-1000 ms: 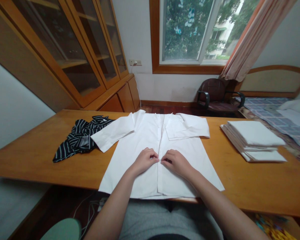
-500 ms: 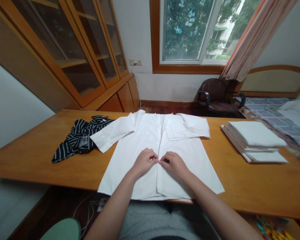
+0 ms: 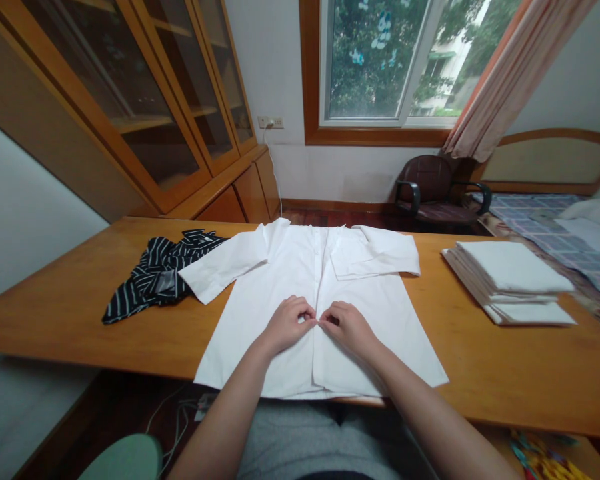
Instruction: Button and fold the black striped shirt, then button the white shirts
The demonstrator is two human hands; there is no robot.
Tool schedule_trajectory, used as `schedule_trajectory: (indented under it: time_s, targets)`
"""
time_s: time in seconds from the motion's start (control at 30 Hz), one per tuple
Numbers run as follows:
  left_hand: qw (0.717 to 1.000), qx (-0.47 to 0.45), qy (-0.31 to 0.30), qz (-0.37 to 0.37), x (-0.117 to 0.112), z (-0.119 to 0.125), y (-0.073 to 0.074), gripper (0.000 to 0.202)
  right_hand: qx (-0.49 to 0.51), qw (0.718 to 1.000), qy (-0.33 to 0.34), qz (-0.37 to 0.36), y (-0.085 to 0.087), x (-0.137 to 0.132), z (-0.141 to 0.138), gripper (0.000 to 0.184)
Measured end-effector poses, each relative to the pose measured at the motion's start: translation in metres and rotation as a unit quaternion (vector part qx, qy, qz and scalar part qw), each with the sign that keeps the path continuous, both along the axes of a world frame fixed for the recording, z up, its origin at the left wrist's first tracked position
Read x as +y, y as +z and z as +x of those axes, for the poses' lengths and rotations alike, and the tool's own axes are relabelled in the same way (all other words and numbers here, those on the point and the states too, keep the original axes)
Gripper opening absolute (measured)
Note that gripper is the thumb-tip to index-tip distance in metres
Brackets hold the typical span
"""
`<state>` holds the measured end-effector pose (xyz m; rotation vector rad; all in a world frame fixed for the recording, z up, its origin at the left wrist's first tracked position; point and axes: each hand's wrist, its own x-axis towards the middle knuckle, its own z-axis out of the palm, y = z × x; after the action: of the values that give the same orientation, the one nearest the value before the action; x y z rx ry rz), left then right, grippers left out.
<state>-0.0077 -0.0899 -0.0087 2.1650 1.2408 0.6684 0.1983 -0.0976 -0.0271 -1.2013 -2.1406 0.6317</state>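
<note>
A white short-sleeved shirt (image 3: pixel 260 293) lies flat, front up, on the wooden table (image 3: pixel 60 307), its hem at the near edge. My left hand (image 3: pixel 286 325) and my right hand (image 3: pixel 349 327) meet at the shirt's front opening, about halfway down. Both have their fingers curled and pinched on the shirt's front edges where the two sides join. What the fingertips pinch besides cloth is too small to see.
A crumpled black-and-white striped garment (image 3: pixel 155 275) lies left of the shirt. A stack of folded white cloth (image 3: pixel 510 277) sits on the table's right. Behind stand a glass-door cabinet (image 3: pixel 145 107), a dark armchair (image 3: pixel 437 190) under the window, and a bed (image 3: pixel 565 227).
Both hands have crept slightly up the shirt's front opening, staying pinched together. Nothing else has moved.
</note>
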Motion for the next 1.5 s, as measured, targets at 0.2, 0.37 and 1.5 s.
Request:
schedule_trajectory:
  time_s: [0.2,0.37,1.5]
  targets:
    - [1.0,0.002,-0.002,-0.001,0.0011,-0.0007,-0.0002,0.009,0.0,1.0,0.004,-0.003,0.0013,0.0,-0.0002,0.007]
    - [1.0,0.007,-0.013,-0.003,0.0032,-0.0024,-0.0025,0.01,0.01,1.0,0.006,-0.006,0.0009,0.0015,0.0009,0.007]
    - [0.999,-0.004,-0.03,-0.027,0.0038,-0.0037,-0.0004,0.011,0.02,1.0,0.007,-0.015,0.0068,0.0005,0.0009,0.008]
